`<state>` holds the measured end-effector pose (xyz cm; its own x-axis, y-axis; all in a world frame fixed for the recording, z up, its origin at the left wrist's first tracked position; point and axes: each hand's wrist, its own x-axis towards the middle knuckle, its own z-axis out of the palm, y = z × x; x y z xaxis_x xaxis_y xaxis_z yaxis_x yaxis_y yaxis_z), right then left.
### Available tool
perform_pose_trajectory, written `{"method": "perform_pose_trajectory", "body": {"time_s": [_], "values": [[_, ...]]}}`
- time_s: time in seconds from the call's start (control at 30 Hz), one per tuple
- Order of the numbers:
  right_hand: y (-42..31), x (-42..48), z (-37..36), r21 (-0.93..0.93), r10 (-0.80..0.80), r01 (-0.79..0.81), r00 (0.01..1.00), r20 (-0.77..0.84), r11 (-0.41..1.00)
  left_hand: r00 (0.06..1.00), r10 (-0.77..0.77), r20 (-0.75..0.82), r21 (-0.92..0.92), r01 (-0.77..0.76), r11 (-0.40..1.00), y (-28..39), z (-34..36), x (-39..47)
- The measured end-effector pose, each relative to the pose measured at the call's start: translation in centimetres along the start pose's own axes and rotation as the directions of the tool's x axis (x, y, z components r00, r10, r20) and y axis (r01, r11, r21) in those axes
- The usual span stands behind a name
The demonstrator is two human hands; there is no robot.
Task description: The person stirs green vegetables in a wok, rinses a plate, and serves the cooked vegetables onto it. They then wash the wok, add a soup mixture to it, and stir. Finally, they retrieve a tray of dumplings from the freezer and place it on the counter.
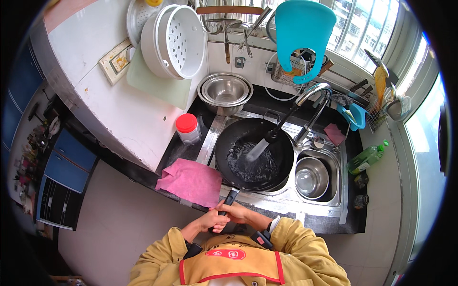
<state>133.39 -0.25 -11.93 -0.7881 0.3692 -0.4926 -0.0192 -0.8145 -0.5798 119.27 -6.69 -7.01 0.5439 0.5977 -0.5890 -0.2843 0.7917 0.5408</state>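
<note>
A black wok (225,153) rests over the larger basin of a steel double sink (286,200). Water streams into it from the black spray hose of a chrome faucet (323,93), and the pool in the wok is churning. The wok's black handle (229,200) points towards my body. My left hand (214,220) grips its end, and my right hand (233,211) holds it just above. A pink cloth (191,180) lies on the counter left of the handle, close to my hands.
A steel pot (312,178) sits in the smaller basin. Nested steel bowls (226,89) and a red-lidded jar (187,128) stand left of the sink. A green bottle (365,159) stands at the right. A turquoise silicone bib (304,28) hangs above the faucet.
</note>
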Motion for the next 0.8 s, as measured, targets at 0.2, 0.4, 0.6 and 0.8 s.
{"method": "perform_pose_trajectory", "body": {"time_s": [0.2,0.4,0.6,0.8], "values": [[-1.1,-1.3,-1.9,0.110,0.077,-0.076,0.997,0.000,0.991,0.990,-0.044,0.132,-0.079,0.054,0.995,1.0,0.9,2.2],[-0.8,-2.6,-0.7,0.134,0.127,-0.133,0.990,0.052,0.982,0.992,-0.126,0.032,-0.048,0.127,0.991,1.0,2.2,0.6],[-0.4,-2.0,1.1,0.067,0.089,-0.103,0.979,0.183,0.992,0.996,-0.050,-0.075,0.035,0.053,0.998,-0.5,1.6,-1.4],[-1.2,0.2,-0.2,0.015,0.048,-0.049,0.996,0.080,0.999,1.000,-0.006,0.030,-0.012,0.006,1.000,0.4,-0.5,0.6]]}}
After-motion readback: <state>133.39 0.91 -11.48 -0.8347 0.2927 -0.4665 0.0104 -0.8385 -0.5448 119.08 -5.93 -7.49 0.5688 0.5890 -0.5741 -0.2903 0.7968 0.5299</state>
